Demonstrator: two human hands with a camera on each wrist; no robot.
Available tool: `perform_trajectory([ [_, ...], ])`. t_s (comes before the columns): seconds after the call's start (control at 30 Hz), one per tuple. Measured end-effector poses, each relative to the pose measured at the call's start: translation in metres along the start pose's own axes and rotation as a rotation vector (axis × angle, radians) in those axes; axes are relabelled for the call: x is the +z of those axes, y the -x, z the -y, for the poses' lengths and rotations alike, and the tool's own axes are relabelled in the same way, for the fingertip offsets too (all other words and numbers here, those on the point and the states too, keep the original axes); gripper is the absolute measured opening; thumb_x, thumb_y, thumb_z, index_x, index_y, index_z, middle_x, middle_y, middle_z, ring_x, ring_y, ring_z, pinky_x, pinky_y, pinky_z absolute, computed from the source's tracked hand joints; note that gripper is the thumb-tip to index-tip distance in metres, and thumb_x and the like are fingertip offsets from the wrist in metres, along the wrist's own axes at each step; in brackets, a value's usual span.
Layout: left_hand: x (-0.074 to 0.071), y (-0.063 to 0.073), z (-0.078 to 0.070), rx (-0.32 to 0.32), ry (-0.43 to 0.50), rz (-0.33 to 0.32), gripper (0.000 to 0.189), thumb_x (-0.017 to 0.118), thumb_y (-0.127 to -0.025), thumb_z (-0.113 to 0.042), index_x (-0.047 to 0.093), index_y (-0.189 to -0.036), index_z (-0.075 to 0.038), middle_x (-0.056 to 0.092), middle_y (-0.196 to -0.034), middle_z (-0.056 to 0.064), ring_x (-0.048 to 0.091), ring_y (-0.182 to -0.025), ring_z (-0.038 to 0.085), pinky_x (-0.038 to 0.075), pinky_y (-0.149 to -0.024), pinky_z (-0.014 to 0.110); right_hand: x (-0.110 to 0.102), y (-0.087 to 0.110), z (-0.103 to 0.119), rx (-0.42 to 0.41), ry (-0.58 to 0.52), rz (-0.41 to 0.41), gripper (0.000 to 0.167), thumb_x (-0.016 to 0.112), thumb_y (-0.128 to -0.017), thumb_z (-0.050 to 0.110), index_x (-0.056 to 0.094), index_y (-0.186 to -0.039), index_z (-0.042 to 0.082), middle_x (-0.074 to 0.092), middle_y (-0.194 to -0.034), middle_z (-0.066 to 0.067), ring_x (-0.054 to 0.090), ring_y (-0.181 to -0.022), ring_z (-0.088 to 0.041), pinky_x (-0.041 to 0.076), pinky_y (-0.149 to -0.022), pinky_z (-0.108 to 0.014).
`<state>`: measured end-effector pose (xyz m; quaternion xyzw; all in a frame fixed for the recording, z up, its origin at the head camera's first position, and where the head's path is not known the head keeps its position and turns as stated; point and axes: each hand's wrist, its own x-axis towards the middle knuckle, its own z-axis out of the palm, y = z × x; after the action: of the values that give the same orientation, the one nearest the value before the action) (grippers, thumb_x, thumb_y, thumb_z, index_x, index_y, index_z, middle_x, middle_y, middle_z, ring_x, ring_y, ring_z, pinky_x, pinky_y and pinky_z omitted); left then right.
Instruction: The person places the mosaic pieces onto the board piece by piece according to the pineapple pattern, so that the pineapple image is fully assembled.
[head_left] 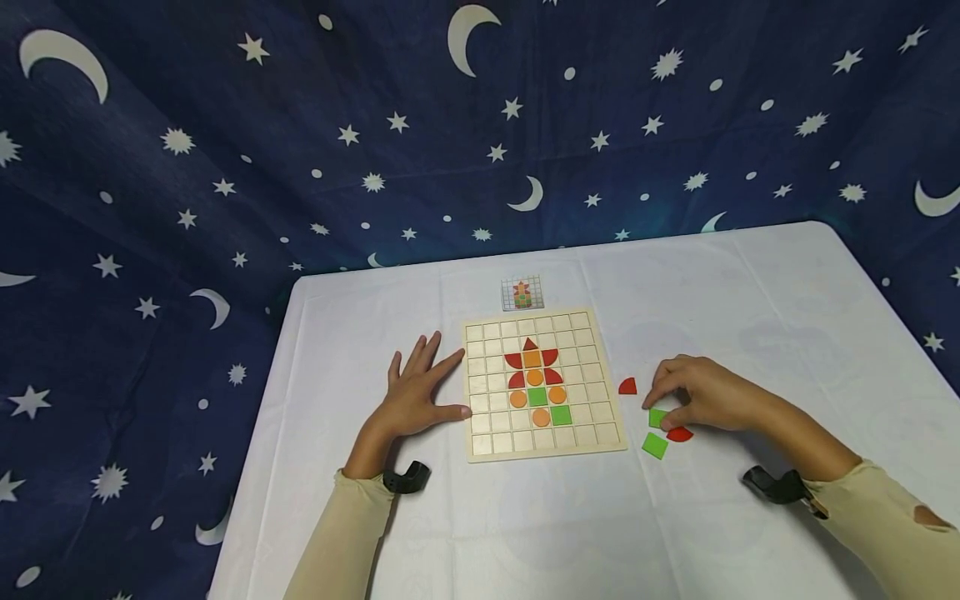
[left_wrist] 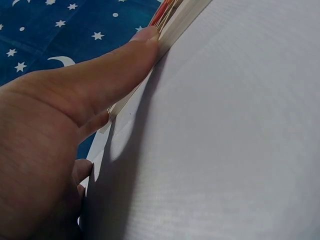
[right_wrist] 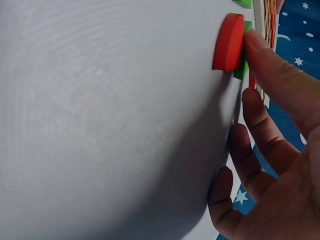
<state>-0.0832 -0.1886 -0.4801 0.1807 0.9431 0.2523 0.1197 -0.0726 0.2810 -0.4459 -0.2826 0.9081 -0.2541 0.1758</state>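
Observation:
A square wooden grid board (head_left: 495,435) lies on the table. On it is a figure of red, orange and green flat pieces, with a red triangle (head_left: 530,344) at the top and a green square tile (head_left: 561,415) at the lower right. My left hand (head_left: 414,398) is spread at the board's left side, thumb and index fingertip touching its edge. Right of the board, my right hand (head_left: 705,392) pinches a green square tile (head_left: 657,417) between thumb and index finger. A red quarter-circle piece (right_wrist: 230,42) lies beside that tile, under the thumb in the head view.
Another green square (head_left: 655,446) lies just nearer to me, and a red quarter-circle (head_left: 627,387) rests by the board's right edge. A small pattern card (head_left: 522,293) with a similar figure lies behind the board. A dark blue star-printed cloth (head_left: 420,158) hangs behind the white-covered table (head_left: 540,533).

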Motion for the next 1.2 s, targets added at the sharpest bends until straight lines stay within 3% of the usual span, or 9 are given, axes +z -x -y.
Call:
perform_trajectory([
  [0.33,0.001,-0.001,0.001,-0.004,-0.006,0.000,0.097,0.081,-0.078,-0.060,0.036,-0.160,-0.029,0.005,-0.174,0.008,-0.004,-0.161,0.033,-0.008,-0.121,0.067,0.002,-0.001,-0.001,0.044,-0.021,-0.042,0.030,0.093,-0.073,0.023,0.073,-0.091,0.035,0.064,-0.090,0.020,0.054,-0.088,-0.006,0.049,-0.079,-0.025],
  [0.5,0.000,-0.001,0.000,-0.004,-0.004,0.000,0.097,0.081,-0.078,-0.059,0.037,-0.160,-0.029,0.005,-0.174,0.009,-0.004,-0.161,0.033,-0.008,-0.121,0.067,0.003,-0.003,-0.001,0.072,-0.114,-0.047,0.030,0.091,-0.076,0.018,0.066,-0.088,0.031,0.058,-0.075,0.015,0.055,-0.074,-0.006,0.047,-0.067,-0.022],
  [0.63,0.001,0.000,0.000,-0.005,-0.006,0.004,0.098,0.081,-0.078,-0.060,0.037,-0.160,-0.029,0.004,-0.174,0.008,-0.005,-0.161,0.033,-0.008,-0.121,0.067,0.006,-0.009,0.004,0.069,-0.215,-0.086,0.024,0.088,-0.080,0.016,0.072,-0.092,0.029,0.059,-0.072,0.012,0.055,-0.069,-0.007,0.047,-0.062,-0.021],
  [0.87,0.001,-0.001,0.000,-0.007,-0.005,0.006,0.097,0.081,-0.078,-0.059,0.037,-0.160,-0.029,0.004,-0.174,0.008,-0.005,-0.161,0.033,-0.008,-0.121,0.067,0.013,-0.032,0.034,0.102,-0.390,-0.094,0.013,0.081,-0.087,0.014,0.075,-0.096,0.021,0.072,-0.080,0.003,0.063,-0.070,-0.013,0.049,-0.063,-0.021],
  [1.2,0.001,-0.002,-0.001,-0.004,-0.003,0.003,0.098,0.081,-0.078,-0.060,0.037,-0.159,-0.029,0.004,-0.174,0.009,-0.005,-0.161,0.034,-0.008,-0.121,0.067,0.035,-0.071,0.083,0.090,-0.437,-0.138,0.013,0.087,-0.082,0.018,0.077,-0.091,0.019,0.068,-0.076,0.005,0.061,-0.071,-0.012,0.050,-0.064,-0.022],
])
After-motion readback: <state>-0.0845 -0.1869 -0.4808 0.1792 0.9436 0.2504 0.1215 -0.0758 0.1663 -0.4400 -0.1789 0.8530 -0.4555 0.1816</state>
